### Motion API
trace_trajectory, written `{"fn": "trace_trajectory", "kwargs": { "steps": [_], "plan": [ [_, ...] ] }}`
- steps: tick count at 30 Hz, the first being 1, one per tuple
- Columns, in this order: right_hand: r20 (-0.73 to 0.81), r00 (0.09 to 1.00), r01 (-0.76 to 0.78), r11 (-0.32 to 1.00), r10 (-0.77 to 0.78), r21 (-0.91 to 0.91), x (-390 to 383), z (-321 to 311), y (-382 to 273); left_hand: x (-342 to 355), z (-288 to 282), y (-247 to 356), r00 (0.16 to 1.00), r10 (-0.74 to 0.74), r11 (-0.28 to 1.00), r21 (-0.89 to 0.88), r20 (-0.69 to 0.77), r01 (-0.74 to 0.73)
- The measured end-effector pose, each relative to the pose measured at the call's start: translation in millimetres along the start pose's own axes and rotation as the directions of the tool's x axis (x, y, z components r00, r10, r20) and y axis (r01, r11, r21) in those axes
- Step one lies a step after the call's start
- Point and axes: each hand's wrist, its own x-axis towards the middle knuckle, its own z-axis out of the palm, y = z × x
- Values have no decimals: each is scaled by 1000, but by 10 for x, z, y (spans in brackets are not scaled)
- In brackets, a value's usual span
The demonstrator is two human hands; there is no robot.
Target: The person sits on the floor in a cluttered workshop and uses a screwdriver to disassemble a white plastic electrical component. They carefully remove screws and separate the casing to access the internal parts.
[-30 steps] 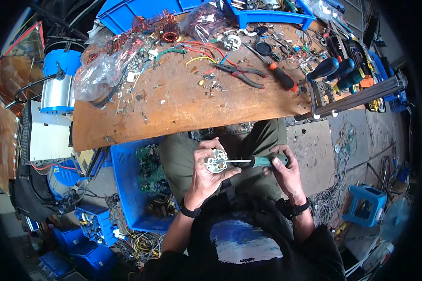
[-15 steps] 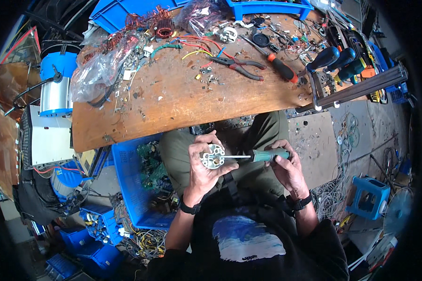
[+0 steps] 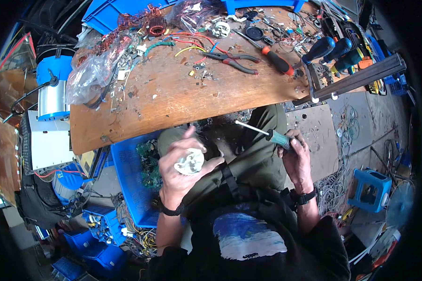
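Note:
In front of my lap, my left hand grips a round whitish motor end cap with openings in its face; it is slightly blurred. My right hand is wrapped round the green handle of a screwdriver. Its bare shaft points up and to the left, apart from the cap. On the wooden workbench ahead lie red-handled pliers and an orange-and-black screwdriver. A similar white cap sits farther back among the scraps.
A blue crate with green circuit boards stands beside my left leg. Copper windings and plastic bags cover the bench's far left. Screwdrivers stand in a rack at the bench's right, near a metal bar. A blue stool is at right.
The screwdriver has come away from the cap, and its tip has swung upward. My left hand has moved left with the cap and turned it. My right hand has shifted slightly right.

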Motion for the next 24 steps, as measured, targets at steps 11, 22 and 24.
{"fn": "trace_trajectory", "kwargs": {
  "steps": [11,22,24],
  "plan": [
    [-112,993,26,982,-47,-184,-108,-58,-7,-248,336,-38,911,-361,922,227,201,315],
    [83,996,-8,949,36,-315,10,372,-163,-279,549,62,964,-252,806,-535,79,254],
    [195,974,7,845,115,-534,26,556,-189,-239,586,100,984,-172,827,-536,45,169]
  ]
}}
